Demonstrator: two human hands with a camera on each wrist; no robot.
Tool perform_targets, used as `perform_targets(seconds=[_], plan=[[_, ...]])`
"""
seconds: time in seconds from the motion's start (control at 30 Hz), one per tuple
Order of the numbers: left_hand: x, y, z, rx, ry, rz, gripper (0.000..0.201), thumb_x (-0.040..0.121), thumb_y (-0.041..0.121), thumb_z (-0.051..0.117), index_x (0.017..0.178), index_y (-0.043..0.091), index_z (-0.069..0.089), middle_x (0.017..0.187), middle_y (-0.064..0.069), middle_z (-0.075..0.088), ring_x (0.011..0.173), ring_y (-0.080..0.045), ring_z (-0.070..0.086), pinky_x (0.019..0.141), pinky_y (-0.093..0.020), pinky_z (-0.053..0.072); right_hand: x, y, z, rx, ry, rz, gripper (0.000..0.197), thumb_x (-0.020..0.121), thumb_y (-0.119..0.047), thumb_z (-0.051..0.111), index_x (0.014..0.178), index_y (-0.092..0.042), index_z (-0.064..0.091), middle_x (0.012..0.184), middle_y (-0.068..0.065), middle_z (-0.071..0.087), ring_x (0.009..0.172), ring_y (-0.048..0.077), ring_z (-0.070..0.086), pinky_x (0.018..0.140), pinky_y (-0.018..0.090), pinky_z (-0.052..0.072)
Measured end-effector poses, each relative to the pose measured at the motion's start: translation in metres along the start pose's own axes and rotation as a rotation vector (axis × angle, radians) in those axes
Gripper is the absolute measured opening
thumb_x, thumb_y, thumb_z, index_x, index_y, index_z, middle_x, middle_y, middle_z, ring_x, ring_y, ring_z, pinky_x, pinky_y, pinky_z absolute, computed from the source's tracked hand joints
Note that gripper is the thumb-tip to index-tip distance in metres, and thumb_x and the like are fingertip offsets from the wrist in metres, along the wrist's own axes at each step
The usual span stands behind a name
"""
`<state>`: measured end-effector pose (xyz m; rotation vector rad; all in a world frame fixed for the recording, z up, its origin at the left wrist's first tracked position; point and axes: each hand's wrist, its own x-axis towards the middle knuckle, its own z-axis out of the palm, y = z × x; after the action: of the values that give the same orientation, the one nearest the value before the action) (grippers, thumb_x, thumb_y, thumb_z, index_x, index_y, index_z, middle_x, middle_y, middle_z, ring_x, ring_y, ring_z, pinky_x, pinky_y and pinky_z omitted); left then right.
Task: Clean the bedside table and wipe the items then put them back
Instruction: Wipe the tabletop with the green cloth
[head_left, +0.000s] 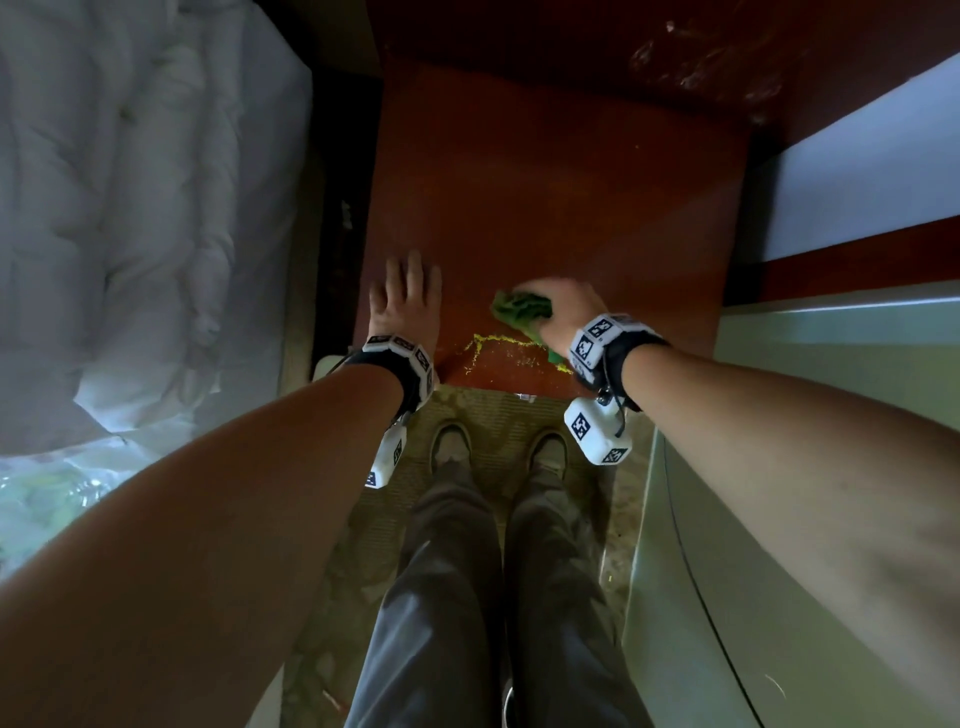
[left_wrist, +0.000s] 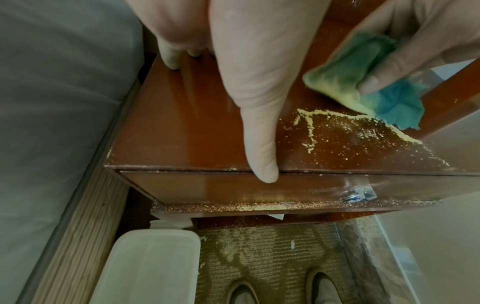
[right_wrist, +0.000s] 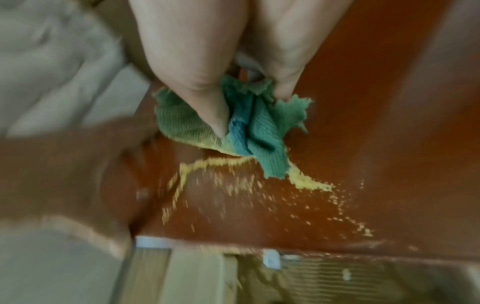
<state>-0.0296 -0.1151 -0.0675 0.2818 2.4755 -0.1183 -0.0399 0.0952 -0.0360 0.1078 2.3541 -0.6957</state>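
The red-brown bedside table (head_left: 545, 197) has a bare top apart from yellow powder (head_left: 498, 348) strewn near its front edge. My right hand (head_left: 558, 306) grips a bunched green-blue cloth (head_left: 522, 309) and presses it on the top just behind the powder. Yellow powder clings to the edge of the cloth (left_wrist: 363, 82) and lies in a line below the cloth (right_wrist: 233, 127) in the right wrist view. My left hand (head_left: 405, 296) lies flat on the front left of the table with fingers straight, its thumb (left_wrist: 259, 123) reaching the front edge.
A white quilted bed (head_left: 130, 208) runs along the left. A pale cabinet (head_left: 779, 519) stands on the right. A white plastic bin (left_wrist: 150, 265) sits on the patterned carpet (left_wrist: 272, 257) beside the table. More powder lies on the drawer ledge (left_wrist: 246, 206). My shoes (head_left: 452, 447) stand just before the table.
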Motion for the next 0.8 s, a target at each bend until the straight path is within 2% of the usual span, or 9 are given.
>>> perform_targets(seconds=[0.07,0.17,0.23,0.3,0.43,0.53,0.63,0.8], plan=[[0.002,-0.001,0.003,0.011,0.002,0.002,0.11,0.082,0.027,0.077,0.156,0.008,-0.002,0.162,-0.02,-0.008,0.149,-0.043,-0.002,0.119,-0.056,0.018,0.0,0.012,-0.01,0.047,0.141,0.063,0.053,0.089,-0.004,0.064,0.134,-0.03,0.056,0.128,-0.007,0.055,0.105,0.022,0.062,0.081,0.034,0.059],[0.004,-0.002,0.006,0.002,-0.002,0.005,0.113,0.08,0.03,0.08,0.155,0.009,-0.003,0.162,-0.02,-0.009,0.149,-0.044,-0.002,0.119,-0.057,0.019,0.003,0.041,-0.026,-0.008,0.323,0.187,0.051,0.09,-0.005,0.061,0.136,-0.026,0.055,0.129,-0.004,0.052,0.111,0.02,0.056,0.094,0.028,0.05],[0.006,-0.004,0.006,0.005,-0.03,0.01,0.129,0.069,0.038,0.087,0.155,0.009,-0.005,0.161,-0.02,-0.011,0.149,-0.044,-0.003,0.119,-0.058,0.018,0.004,0.061,-0.031,-0.049,0.352,0.247,0.05,0.09,-0.006,0.06,0.137,-0.024,0.055,0.128,0.002,0.051,0.11,0.023,0.055,0.089,0.023,0.044],[0.006,-0.005,0.004,0.016,-0.07,0.017,0.147,0.053,0.045,0.093,0.155,0.009,-0.007,0.16,-0.02,-0.013,0.148,-0.044,-0.005,0.119,-0.058,0.017,0.005,0.069,-0.029,-0.091,0.323,0.259,0.049,0.09,-0.009,0.061,0.136,-0.026,0.056,0.126,0.002,0.052,0.11,0.026,0.056,0.085,0.023,0.043],[0.006,-0.004,0.005,0.014,-0.036,0.013,0.141,0.058,0.041,0.092,0.155,0.008,-0.005,0.161,-0.021,-0.01,0.149,-0.044,-0.003,0.119,-0.057,0.018,-0.002,0.056,-0.01,-0.125,0.279,0.171,0.038,0.09,-0.016,0.063,0.128,-0.024,0.063,0.128,-0.004,0.056,0.11,0.024,0.058,0.093,0.024,0.045],[0.006,-0.003,0.003,0.029,-0.05,0.006,0.151,0.049,0.047,0.095,0.155,0.008,-0.006,0.161,-0.021,-0.01,0.148,-0.045,-0.003,0.119,-0.057,0.019,-0.012,0.04,0.006,-0.138,0.23,0.05,0.043,0.091,-0.013,0.061,0.132,-0.025,0.06,0.129,-0.005,0.057,0.111,0.02,0.058,0.097,0.023,0.044],[0.004,-0.003,0.001,0.053,-0.073,0.01,0.16,0.042,0.055,0.094,0.154,0.008,-0.01,0.16,-0.021,-0.012,0.148,-0.045,-0.004,0.12,-0.057,0.017,-0.013,0.031,0.019,-0.145,0.147,-0.075,0.047,0.091,-0.01,0.062,0.135,-0.025,0.056,0.126,-0.007,0.057,0.107,0.017,0.058,0.096,0.021,0.045],[0.001,-0.001,-0.003,0.054,-0.065,0.001,0.162,0.038,0.057,0.094,0.155,0.008,-0.008,0.161,-0.021,-0.01,0.148,-0.045,-0.003,0.119,-0.056,0.019,-0.011,0.022,0.017,-0.228,0.011,-0.174,0.051,0.091,-0.01,0.061,0.138,-0.027,0.053,0.124,-0.006,0.056,0.107,0.018,0.057,0.093,0.027,0.049]])
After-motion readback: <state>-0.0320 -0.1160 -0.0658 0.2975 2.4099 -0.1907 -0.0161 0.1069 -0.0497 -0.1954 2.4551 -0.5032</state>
